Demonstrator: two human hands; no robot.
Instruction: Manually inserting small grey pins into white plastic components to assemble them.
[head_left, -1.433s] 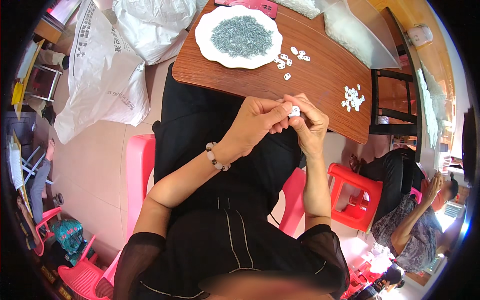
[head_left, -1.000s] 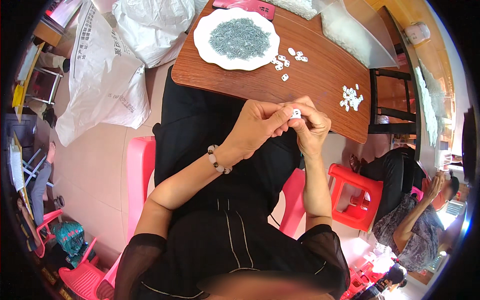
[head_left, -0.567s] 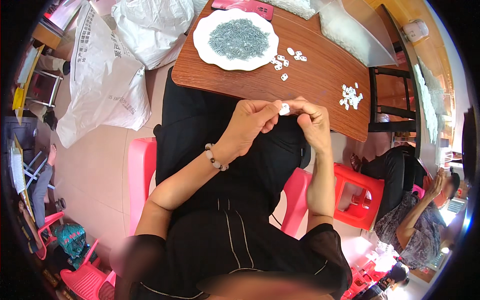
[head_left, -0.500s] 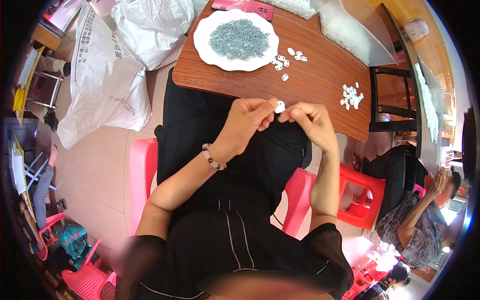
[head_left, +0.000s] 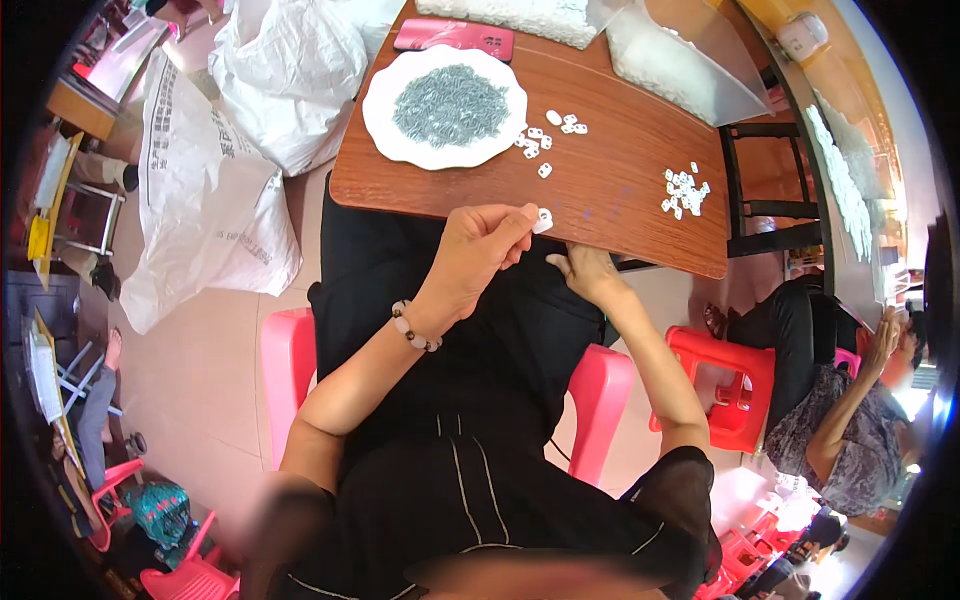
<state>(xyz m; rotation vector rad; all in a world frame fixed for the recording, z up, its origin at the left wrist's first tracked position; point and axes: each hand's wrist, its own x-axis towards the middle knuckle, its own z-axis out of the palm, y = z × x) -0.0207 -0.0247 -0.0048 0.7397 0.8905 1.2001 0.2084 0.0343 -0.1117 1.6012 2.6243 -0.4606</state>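
Between the thumb and forefinger of my left hand (head_left: 468,258), a small white plastic piece (head_left: 543,220) with a hole in it is pinched at the table's front edge. My right hand (head_left: 592,272) is at that same edge, farther right; its thumb shows, while its other fingertips are hidden below the tabletop. On the brown table (head_left: 450,190) stands a white scalloped plate (head_left: 378,125) heaped with small grey metal pieces (head_left: 450,105), perhaps screws. Similar white pieces (head_left: 530,143) lie loose beside the plate, and another group (head_left: 684,192) lies at the right.
A pink phone-like slab (head_left: 455,38) lies behind the plate. Clear bags of white pieces (head_left: 685,75) line the table's back. Large white sacks (head_left: 205,190) stand on the floor at the left. A red stool (head_left: 715,385) and a seated person (head_left: 835,430) are at the right.
My right hand has moved away from the white piece, out to the table's edge, its fingers passing below it. My left hand keeps its pinch. The view has shifted slightly.
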